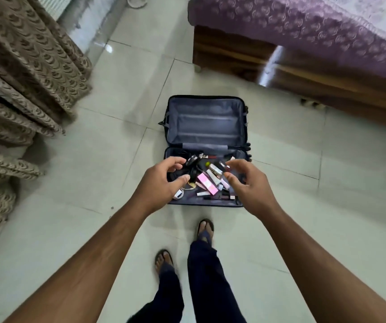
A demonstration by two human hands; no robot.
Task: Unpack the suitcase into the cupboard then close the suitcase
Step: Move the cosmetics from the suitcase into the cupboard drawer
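The dark suitcase (204,150) lies open and flat on the tiled floor (94,183), near a wooden bed (303,73) with a purple cover. The far half (204,122) shows only grey lining. The near half holds small items: a pink box (207,183), cosmetic tubes (214,176) and black cables (187,170). The left hand (161,183) and right hand (249,186) are both above the near half, fingers spread and curled, gripping nothing. Patterned brown curtains (24,78) hang at left.
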